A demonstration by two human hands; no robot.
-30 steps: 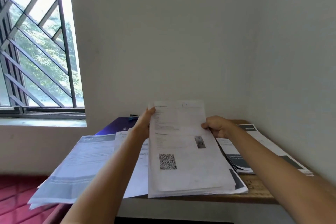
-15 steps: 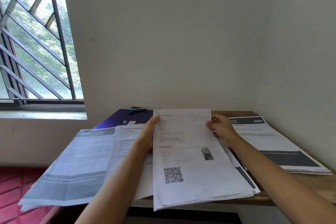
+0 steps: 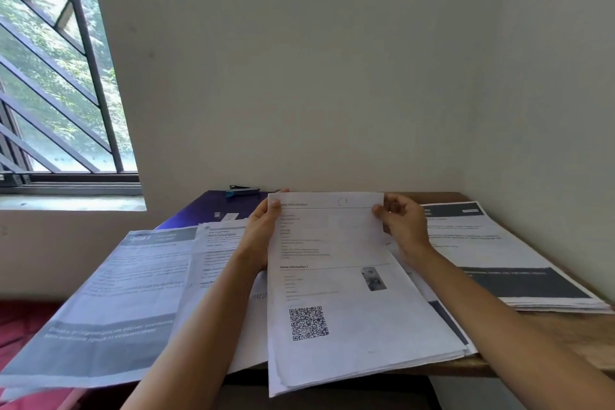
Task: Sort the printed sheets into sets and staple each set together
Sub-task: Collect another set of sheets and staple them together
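A stack of printed sheets with a QR code (image 3: 349, 293) lies in the middle of the wooden table (image 3: 565, 336). My left hand (image 3: 261, 233) grips its top left corner and my right hand (image 3: 404, 226) pinches its top right corner. A pile with a grey header (image 3: 109, 296) lies at the left, overhanging the table edge. Beside it sits another white sheet (image 3: 216, 253). A pile with a dark band (image 3: 506, 263) rests at the right. A blue stapler (image 3: 243, 191) lies at the back near the wall.
A dark purple folder (image 3: 206, 210) lies under the papers at the back left. Walls close in behind and to the right. A barred window (image 3: 56, 76) is at the left, with a red floor (image 3: 20, 319) below.
The held stack has come down from a raised tilt to lie flatter on the table, and both hands have slid to its top corners. The view has tipped downward.
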